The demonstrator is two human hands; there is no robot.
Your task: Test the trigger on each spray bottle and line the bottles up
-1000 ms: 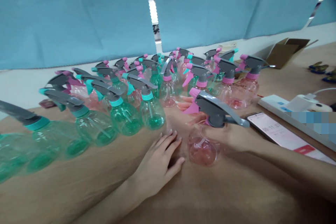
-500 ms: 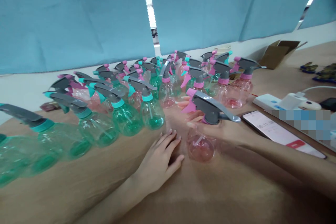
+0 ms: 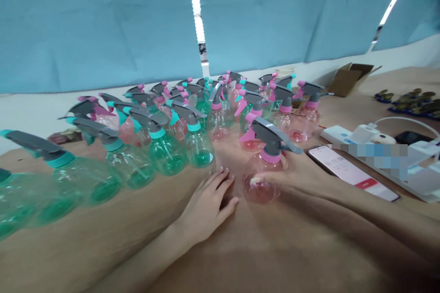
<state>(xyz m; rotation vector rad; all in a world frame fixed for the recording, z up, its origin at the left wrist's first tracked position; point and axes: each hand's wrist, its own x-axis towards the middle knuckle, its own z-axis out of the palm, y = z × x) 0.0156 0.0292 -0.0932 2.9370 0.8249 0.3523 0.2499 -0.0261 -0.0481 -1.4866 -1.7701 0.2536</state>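
Observation:
A pink spray bottle (image 3: 263,190) with a grey and pink trigger head stands upright on the brown table. My right hand (image 3: 280,178) is wrapped round its body, thumb across the near side; the other fingers are mostly hidden behind the bottle. Left of it, my left hand (image 3: 209,206) lies flat on the table, fingers spread, holding nothing. Closest beyond the left fingertips is a green spray bottle (image 3: 199,146) with a turquoise collar.
Many more green and pink spray bottles crowd the left and back, including a green one (image 3: 135,169). On the right lie a phone (image 3: 350,171), a white power strip (image 3: 335,135) with a cable, and an open cardboard box (image 3: 349,80). A blue curtain (image 3: 137,23) hangs behind.
My right hand has gone from beside the bottle's neck and trigger head down round its body. My left hand stays flat in nearly the same place. The view has shifted slightly.

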